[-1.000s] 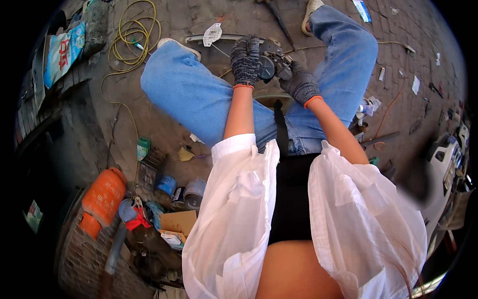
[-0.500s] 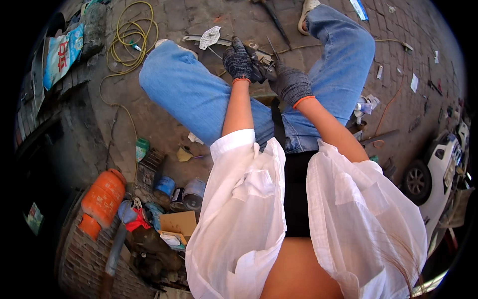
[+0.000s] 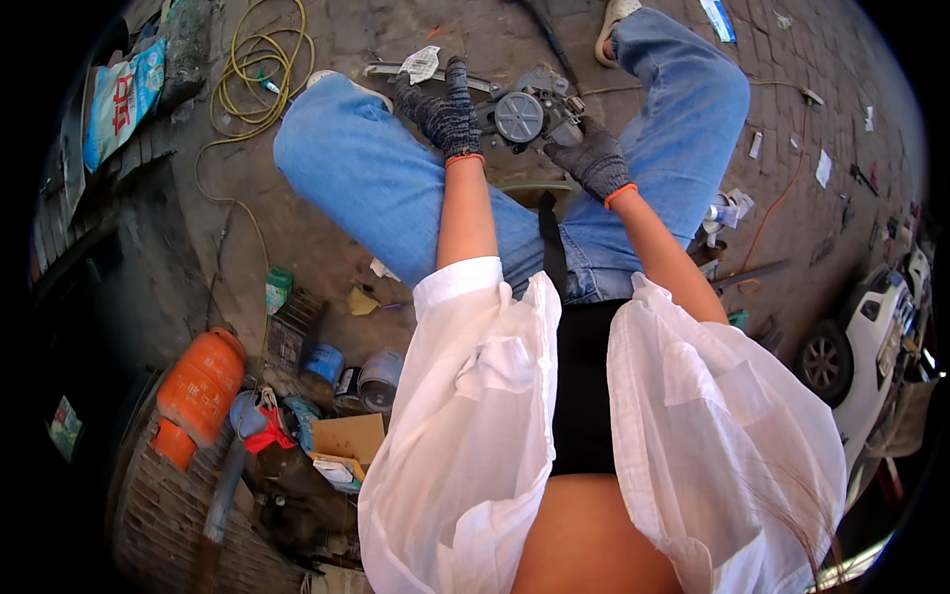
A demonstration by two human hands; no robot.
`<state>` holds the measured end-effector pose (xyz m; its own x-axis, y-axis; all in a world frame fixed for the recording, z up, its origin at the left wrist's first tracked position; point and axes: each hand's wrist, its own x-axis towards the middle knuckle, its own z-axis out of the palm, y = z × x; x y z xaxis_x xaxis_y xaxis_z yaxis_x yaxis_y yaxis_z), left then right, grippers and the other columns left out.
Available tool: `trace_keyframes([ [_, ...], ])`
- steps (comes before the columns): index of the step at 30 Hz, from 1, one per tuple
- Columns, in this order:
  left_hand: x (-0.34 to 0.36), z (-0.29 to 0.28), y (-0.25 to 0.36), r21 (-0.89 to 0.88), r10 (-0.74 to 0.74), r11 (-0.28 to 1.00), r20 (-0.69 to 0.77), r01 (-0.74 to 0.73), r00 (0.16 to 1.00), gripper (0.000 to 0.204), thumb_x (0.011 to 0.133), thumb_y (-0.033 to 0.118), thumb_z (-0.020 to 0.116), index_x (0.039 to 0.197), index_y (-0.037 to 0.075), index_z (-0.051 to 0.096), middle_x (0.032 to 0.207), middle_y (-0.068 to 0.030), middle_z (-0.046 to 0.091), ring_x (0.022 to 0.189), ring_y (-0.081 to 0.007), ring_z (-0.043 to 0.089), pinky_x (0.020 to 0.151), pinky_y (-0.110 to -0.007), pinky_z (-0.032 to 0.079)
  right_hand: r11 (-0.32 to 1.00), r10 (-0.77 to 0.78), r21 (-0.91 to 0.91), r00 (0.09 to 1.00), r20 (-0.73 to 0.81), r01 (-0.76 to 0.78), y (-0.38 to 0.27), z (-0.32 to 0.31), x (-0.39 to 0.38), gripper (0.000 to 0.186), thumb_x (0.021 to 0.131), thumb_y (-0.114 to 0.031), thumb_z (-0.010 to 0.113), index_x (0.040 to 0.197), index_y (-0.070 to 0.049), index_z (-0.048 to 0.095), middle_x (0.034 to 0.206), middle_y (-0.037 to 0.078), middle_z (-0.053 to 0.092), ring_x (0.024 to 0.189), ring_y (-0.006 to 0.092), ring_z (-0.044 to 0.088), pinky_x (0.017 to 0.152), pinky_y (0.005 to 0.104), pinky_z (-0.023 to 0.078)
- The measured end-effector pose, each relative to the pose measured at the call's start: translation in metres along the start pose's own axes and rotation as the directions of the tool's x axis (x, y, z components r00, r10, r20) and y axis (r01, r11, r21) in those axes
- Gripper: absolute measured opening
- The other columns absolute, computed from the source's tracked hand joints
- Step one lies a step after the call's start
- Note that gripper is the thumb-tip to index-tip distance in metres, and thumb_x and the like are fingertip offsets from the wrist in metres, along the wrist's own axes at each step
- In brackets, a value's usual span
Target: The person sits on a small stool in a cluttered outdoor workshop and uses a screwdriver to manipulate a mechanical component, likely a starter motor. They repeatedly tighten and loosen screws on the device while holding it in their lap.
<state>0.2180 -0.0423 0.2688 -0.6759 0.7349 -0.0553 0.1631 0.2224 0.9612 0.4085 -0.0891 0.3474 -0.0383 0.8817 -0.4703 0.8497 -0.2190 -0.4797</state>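
Note:
A grey motor unit with a round, ribbed cover, like a car window regulator's motor, lies between my hands and in front of my lap. A metal rail with a white tag extends behind my left hand. My left hand, in a dark knitted glove with an orange cuff, is open beside the unit, fingers spread. My right hand, gloved alike, has its thumb and fingers around the unit's right end. The fingertips are partly hidden.
A dark tool handle lies beyond the unit. Coiled yellow hose is at far left. An orange gas cylinder, cans and a cardboard box stand lower left. A white car is at right.
The motor unit's round cover has come into view between my hands. My left hand has spread and shifted left; my right has moved slightly right. The thin rod by it no longer shows.

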Motion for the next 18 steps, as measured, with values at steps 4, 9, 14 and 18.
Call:
trace_keyframes([
  [4,-0.009,0.014,-0.021,0.067,-0.526,0.851,0.096,0.521,0.845,0.064,0.071,0.038,0.071,0.114,-0.002,0.046,0.113,-0.0171,0.05,0.1,-0.0253,0.049,0.084,-0.037,0.041,0.99,0.086,0.118,0.996,-0.038,-0.081,0.008,0.012,0.005,0.067,0.063,-0.048,0.068,0.107,0.001,0.054,0.094,0.022,0.061,0.089,0.0352,0.059,0.078,0.04,0.047],
  [9,-0.041,0.007,0.024,-0.373,-0.414,0.013,0.843,0.928,0.344,0.04,0.08,0.034,0.06,0.111,0.01,0.054,0.107,-0.01,0.058,0.095,-0.0226,0.057,0.075,-0.04,0.051,0.984,0.136,0.124,0.987,-0.088,-0.125,-0.005,0.008,0.007,0.07,0.064,-0.052,0.067,0.108,0.001,0.054,0.096,0.021,0.062,0.09,0.0343,0.06,0.078,0.039,0.047],
  [14,-0.043,0.013,0.018,-0.524,-0.312,-0.002,0.81,0.852,0.497,0.027,0.085,0.024,0.053,0.108,0.009,0.054,0.108,-0.0106,0.058,0.098,-0.0264,0.057,0.081,-0.044,0.051,0.897,0.072,0.431,0.995,0.072,-0.096,-0.01,-0.003,0.004,0.068,0.068,-0.048,0.069,0.111,0.002,0.051,0.083,0.017,0.064,0.063,0.0222,0.063,0.062,0.0319,0.05],
  [18,-0.039,0.016,0.019,-0.595,-0.327,-0.012,0.762,0.804,0.559,0.026,0.085,0.023,0.052,0.107,0.008,0.053,0.106,-0.0114,0.059,0.096,-0.0267,0.058,0.082,-0.044,0.051,0.946,0.049,0.321,0.959,-0.278,0.045,0.008,0.002,0.006,0.051,0.071,-0.036,0.072,0.104,0.0,0.057,0.088,0.011,0.064,0.076,0.0158,0.062,0.072,0.0282,0.048],
])
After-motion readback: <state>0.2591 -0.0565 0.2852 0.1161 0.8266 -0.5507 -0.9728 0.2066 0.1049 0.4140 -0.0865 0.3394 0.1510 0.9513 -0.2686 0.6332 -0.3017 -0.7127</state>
